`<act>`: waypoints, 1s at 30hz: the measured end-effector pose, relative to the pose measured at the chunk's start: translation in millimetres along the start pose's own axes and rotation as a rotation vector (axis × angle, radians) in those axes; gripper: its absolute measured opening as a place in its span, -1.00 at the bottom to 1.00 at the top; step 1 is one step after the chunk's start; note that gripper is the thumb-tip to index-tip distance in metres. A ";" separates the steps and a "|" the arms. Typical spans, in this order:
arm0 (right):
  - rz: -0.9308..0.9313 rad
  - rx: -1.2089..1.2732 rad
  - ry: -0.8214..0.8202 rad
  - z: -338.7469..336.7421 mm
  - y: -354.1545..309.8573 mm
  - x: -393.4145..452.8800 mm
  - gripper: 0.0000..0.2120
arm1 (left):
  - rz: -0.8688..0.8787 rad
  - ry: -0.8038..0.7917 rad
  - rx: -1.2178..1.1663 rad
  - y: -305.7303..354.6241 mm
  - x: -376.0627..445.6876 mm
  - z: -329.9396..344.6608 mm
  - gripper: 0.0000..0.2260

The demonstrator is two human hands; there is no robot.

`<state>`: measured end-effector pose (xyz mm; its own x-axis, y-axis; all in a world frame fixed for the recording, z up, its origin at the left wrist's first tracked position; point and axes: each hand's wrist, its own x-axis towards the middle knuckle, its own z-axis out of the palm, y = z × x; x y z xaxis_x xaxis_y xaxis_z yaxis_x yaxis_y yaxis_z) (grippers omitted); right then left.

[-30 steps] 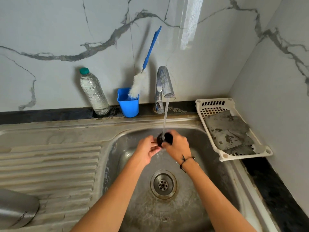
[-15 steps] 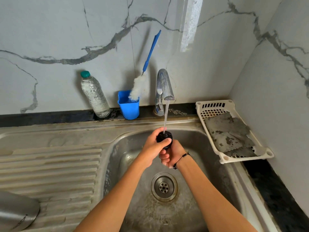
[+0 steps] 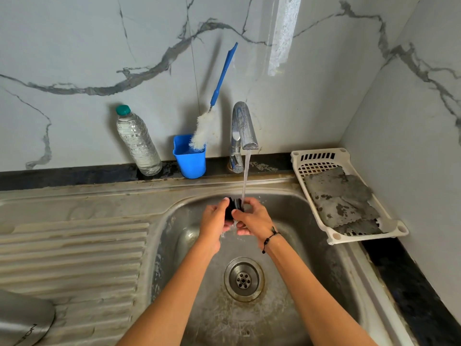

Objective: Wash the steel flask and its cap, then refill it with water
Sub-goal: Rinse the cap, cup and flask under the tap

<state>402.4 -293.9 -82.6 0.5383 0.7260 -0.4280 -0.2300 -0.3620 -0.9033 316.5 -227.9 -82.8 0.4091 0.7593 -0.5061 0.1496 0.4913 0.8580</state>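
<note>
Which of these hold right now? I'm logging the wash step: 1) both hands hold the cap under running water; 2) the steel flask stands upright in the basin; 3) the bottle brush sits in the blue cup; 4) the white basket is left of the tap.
1. True: the left hand and right hand hold the small black cap under the chrome tap stream.
2. False: the steel flask lies on the ribbed drainboard.
3. True: the blue-handled bottle brush stands in the blue plastic cup.
4. False: the white plastic basket is right of the tap.

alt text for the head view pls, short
Both hands, left and right, hold a small black cap under the running steel tap over a steel sink; a steel flask lies on the drainboard.
</note>
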 end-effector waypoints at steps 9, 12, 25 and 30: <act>-0.494 -0.519 0.197 -14.9 2.4 -12.0 -0.65 | -0.219 -0.216 -0.067 -0.7 -8.8 3.6 -0.65; -0.601 -0.501 0.270 -18.4 1.2 -15.6 -0.60 | -0.195 -0.186 -0.078 -2.9 -6.7 5.0 -0.63; -0.525 -0.592 0.252 -10.2 8.2 -22.4 -0.63 | -0.178 -0.070 -0.069 -1.5 -5.8 1.9 -0.74; -0.423 -0.714 0.172 -7.6 5.0 -22.9 -0.64 | -0.186 -0.061 -0.056 -1.5 -6.1 -3.2 -0.74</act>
<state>395.0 -316.8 -77.1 0.5927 0.8054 0.0045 0.5545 -0.4039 -0.7276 310.9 -231.8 -81.2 0.4329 0.6266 -0.6480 0.1782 0.6452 0.7430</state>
